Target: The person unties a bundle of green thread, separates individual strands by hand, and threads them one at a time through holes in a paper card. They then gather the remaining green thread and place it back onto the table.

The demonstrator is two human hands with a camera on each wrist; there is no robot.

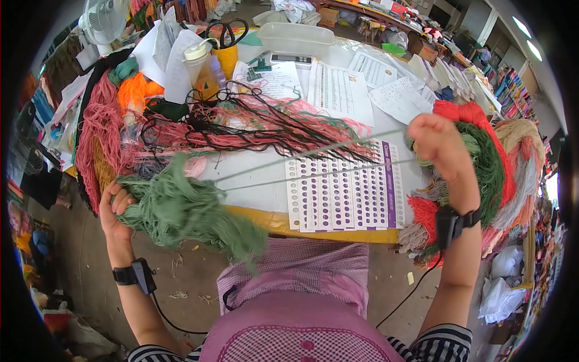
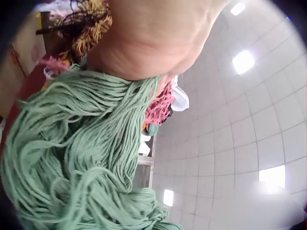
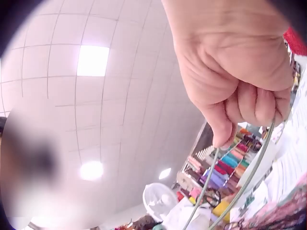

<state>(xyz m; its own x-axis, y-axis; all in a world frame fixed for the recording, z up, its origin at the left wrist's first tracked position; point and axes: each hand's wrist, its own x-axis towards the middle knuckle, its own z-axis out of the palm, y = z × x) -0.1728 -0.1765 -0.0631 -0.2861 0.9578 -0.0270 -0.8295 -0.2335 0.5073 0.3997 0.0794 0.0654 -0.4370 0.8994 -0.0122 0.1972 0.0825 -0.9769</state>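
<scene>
A thick skein of sage-green yarn hangs from my left hand, its fingers curled round one end near the table's left front corner. In the left wrist view the loose green strands spill below the palm. My right hand is raised at the right side, fingers curled on green yarn. Two strands stretch across the table between the skein and that hand. In the right wrist view the right hand grips both strands, one leaving by the thumb and the other by the curled fingers.
Purple-and-white punched shade cards lie at the front edge. Behind them stretch tangled pink and black yarns. Red and dark-green hanks drape at the right. Papers, a scale, a yellow cup with scissors and a clear tray stand farther back.
</scene>
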